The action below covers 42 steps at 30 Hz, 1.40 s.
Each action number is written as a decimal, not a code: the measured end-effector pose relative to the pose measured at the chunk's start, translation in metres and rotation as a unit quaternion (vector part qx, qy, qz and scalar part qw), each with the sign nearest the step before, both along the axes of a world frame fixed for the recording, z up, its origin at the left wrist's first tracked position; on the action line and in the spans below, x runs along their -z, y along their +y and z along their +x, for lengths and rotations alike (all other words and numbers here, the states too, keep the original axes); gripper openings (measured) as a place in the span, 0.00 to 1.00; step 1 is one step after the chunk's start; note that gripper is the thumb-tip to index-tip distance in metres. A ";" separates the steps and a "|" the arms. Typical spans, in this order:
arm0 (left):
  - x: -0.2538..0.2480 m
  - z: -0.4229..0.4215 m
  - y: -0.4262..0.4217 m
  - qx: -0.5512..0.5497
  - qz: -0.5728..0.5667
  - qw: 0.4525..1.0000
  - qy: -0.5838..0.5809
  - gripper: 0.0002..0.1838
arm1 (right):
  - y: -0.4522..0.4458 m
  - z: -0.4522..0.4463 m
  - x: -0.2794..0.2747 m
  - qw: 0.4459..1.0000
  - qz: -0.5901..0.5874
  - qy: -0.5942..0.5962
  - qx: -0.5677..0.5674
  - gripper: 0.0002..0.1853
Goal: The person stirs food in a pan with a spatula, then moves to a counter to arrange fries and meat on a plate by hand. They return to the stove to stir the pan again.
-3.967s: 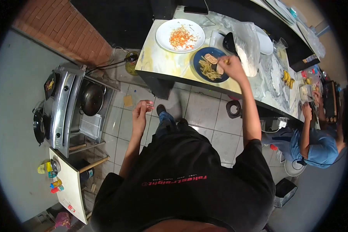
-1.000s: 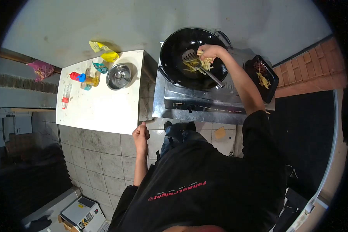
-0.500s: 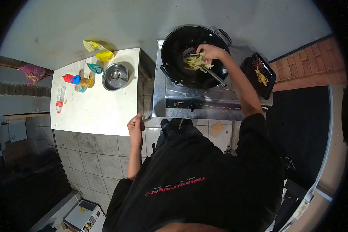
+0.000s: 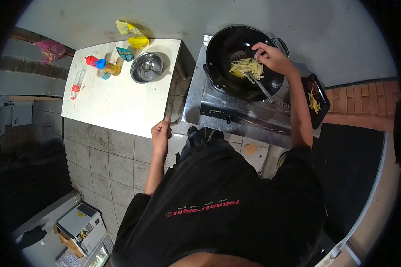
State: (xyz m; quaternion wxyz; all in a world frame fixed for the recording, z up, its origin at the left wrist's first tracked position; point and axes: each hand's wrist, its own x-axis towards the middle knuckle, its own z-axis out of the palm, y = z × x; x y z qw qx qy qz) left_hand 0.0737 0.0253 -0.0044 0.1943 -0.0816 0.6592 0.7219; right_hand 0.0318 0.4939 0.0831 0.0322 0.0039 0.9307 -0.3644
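Over the right part of the black wok (image 4: 227, 38), my right hand (image 4: 272, 58) is open, its fingers slightly curled and apart, with nothing seen in them. Pale, cut strips of food (image 4: 247, 68) lie in a heap in the wok, just below and left of that hand. A slotted metal spatula (image 4: 265, 91) rests in the wok, its head partly under the strips and its handle over the near rim. My left hand (image 4: 161, 131) is closed in a fist by the near right corner of the white table (image 4: 116, 102), with nothing visible in it.
The wok stands on a metal stove (image 4: 240, 115). At its right is a black tray (image 4: 320, 95) with red and yellow strips. On the white table are a metal bowl (image 4: 140, 76) with a ladle, squeeze bottles (image 4: 109, 66), a yellow packet (image 4: 138, 41) and a clear bottle (image 4: 78, 83).
The view turned from the marble counter with plates to the stove. My right hand, lately full of strips over the wok, has let them go and moved up and right. My left hand has closed.
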 end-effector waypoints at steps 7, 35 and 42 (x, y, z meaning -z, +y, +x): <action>-0.002 0.013 0.019 0.029 0.008 0.999 0.011 0.24 | 0.005 0.029 0.008 0.982 -0.170 0.065 0.054 0.14; -0.014 0.105 0.107 0.644 -0.065 0.761 0.029 0.23 | -0.321 0.615 0.186 0.733 -0.228 -0.078 0.636 0.24; 0.025 0.214 0.091 0.763 -0.050 0.643 0.023 0.22 | -0.500 0.658 0.127 0.566 -0.167 -0.121 0.798 0.20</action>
